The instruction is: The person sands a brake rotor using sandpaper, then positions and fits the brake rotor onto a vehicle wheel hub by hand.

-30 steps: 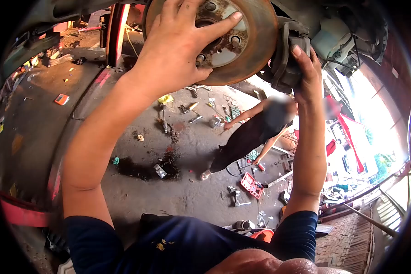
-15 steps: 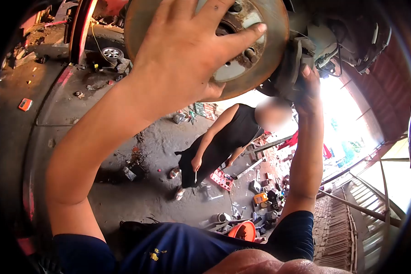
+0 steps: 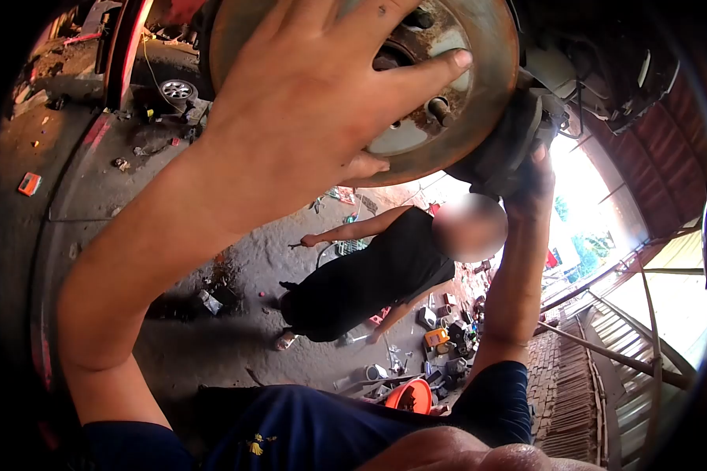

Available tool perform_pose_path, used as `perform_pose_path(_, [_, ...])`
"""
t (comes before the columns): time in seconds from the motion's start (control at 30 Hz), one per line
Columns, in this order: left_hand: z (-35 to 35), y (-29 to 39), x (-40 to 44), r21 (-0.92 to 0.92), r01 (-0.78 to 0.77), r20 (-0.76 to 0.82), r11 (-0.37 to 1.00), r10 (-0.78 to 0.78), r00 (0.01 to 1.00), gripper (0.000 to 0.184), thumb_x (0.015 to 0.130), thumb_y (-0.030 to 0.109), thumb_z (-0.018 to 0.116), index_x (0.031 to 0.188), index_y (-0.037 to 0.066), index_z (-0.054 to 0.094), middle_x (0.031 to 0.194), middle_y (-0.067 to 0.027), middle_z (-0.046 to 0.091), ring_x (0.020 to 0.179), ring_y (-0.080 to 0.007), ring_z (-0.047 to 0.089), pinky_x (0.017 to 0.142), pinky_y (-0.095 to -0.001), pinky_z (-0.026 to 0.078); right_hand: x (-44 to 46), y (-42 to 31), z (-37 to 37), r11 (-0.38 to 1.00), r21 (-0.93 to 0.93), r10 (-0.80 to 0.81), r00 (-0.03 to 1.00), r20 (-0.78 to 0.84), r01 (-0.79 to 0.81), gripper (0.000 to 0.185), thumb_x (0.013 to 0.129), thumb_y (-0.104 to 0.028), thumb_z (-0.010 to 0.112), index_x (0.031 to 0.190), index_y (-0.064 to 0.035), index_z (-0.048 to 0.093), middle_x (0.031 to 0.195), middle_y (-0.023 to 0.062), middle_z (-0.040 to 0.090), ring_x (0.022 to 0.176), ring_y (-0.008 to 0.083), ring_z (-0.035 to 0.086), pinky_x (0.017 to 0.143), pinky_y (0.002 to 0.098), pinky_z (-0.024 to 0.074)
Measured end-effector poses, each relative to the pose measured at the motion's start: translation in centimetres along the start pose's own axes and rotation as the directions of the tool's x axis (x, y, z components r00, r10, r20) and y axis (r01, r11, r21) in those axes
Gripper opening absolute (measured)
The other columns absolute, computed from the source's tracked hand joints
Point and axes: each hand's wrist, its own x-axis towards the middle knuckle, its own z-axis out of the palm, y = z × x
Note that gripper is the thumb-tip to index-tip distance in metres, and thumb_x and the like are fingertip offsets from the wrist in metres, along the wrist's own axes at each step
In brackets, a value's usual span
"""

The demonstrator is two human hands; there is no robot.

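Note:
A rusty-rimmed brake disc [image 3: 491, 86] with wheel studs hangs at the top of the head view. My left hand [image 3: 314, 102] lies across its face, fingers spread, thumb near the lower edge; the upper fingertips are cut off by the frame. To the right of the disc is a dark brake caliper [image 3: 504, 153], its lower part in shadow. My right hand [image 3: 532, 184] grips it from below and the right, with the thumb showing at its side. The other fingers of that hand are hidden.
A person in black [image 3: 369, 290] stands below the disc, holding a small tool [image 3: 297, 245]. An orange tub [image 3: 410, 396] and an orange-yellow box [image 3: 436, 337] sit among scattered parts. An alloy wheel [image 3: 178, 90] lies left, near a red post [image 3: 126, 51].
The disc and caliper appear slightly lower and farther right. Both hands keep their places on them. The person in black has shifted and stretched an arm out to the left.

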Motion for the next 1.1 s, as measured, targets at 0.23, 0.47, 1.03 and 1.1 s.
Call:
perform_pose_path(0.23, [-1.4, 0.1, 0.6, 0.028, 0.030, 0.107, 0.999, -0.033, 0.994, 0.069, 0.075, 0.037, 0.094, 0.138, 0.021, 0.071, 0.157, -0.0266, 0.044, 0.141, -0.0481, 0.042, 0.111, -0.0596, 0.050, -2.6, -0.5, 5.0, 0.967, 0.176, 0.203, 0.975, -0.093, -0.184, 0.104, 0.088, -0.068, 0.076, 0.162, -0.0050, 0.040, 0.153, 0.0202, 0.056, 0.133, 0.0412, 0.064, 0.112, 0.0593, 0.0553])
perform_pose_path(0.47, [-0.7, 0.0, 0.3, -0.044, -0.002, -0.011, 0.999, 0.001, 1.000, 0.064, 0.076, 0.036, 0.092, 0.135, 0.022, 0.073, 0.157, -0.0249, 0.044, 0.141, -0.0462, 0.043, 0.107, -0.0580, 0.052, -1.4, 0.1, 4.6, 0.996, -0.015, 0.086, 0.982, -0.166, -0.089, 0.097, 0.094, -0.066, 0.070, 0.165, -0.0088, 0.036, 0.157, 0.0191, 0.053, 0.139, 0.0394, 0.059, 0.117, 0.0588, 0.0514])
perform_pose_path(1.03, [-3.0, 2.5, 2.3, -0.136, 0.148, 0.027, 0.980, -0.146, 0.989, 0.082, 0.059, 0.023, 0.096, 0.138, 0.027, 0.073, 0.160, -0.0192, 0.047, 0.142, -0.0420, 0.048, 0.109, -0.0523, 0.050, -2.9, 6.8, 4.2, 0.874, 0.371, -0.273, 0.949, -0.158, 0.313, 0.084, 0.104, -0.060, 0.057, 0.171, -0.0154, 0.030, 0.165, 0.0153, 0.047, 0.153, 0.0352, 0.047, 0.125, 0.0574, 0.0432])
perform_pose_path(1.1, [-3.4, 2.5, 2.1, -0.119, 0.167, 0.102, 0.979, -0.155, 0.983, 0.087, 0.057, 0.021, 0.097, 0.140, 0.028, 0.073, 0.161, -0.0190, 0.046, 0.142, -0.0419, 0.048, 0.110, -0.0519, 0.049, -2.7, 7.2, 4.7, 0.825, 0.453, -0.312, 0.940, -0.136, 0.339, 0.081, 0.105, -0.057, 0.057, 0.170, -0.0144, 0.033, 0.165, 0.0147, 0.049, 0.152, 0.0352, 0.048, 0.125, 0.0575, 0.0428])
